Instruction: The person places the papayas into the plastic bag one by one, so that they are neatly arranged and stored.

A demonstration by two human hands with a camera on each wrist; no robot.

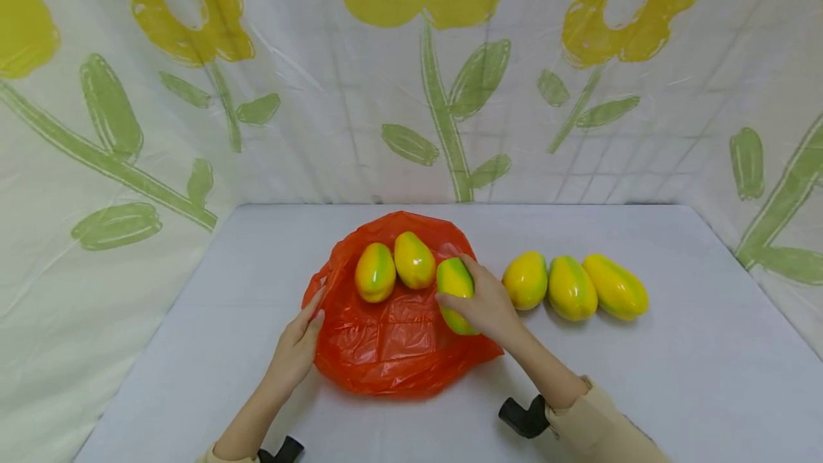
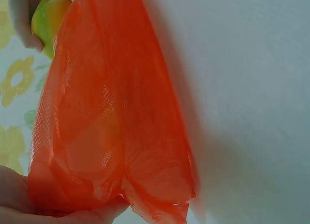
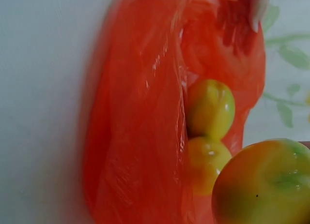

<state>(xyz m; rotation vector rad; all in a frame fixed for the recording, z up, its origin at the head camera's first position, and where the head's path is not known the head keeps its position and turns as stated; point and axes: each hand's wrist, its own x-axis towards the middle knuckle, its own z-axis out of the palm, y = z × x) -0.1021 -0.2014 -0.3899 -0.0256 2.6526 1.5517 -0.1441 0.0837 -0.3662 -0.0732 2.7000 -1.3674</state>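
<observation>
A red plastic bag [image 1: 401, 338] lies spread with its mouth open on the table, and two glossy yellow-green papayas [image 1: 375, 273] sit inside it. My left hand [image 1: 297, 349] holds the bag's left rim, with the thumb on one side of the film and fingers on the other. Over the bag's right side, my right hand [image 1: 484, 300] grips another papaya [image 1: 454, 284] between thumb and fingers. That same papaya [image 3: 264, 185] looms large in the right wrist view, near the bag's mouth. In the left wrist view, the bag [image 2: 106, 112] hides most of the left fingers.
To the right of the bag, three more papayas [image 1: 572, 289] lie in a row on the white table [image 1: 675, 391]. A white curtain [image 1: 289, 91] with yellow flowers stands behind and at both sides. Black wrist mounts [image 1: 524, 416] hang under the forearms.
</observation>
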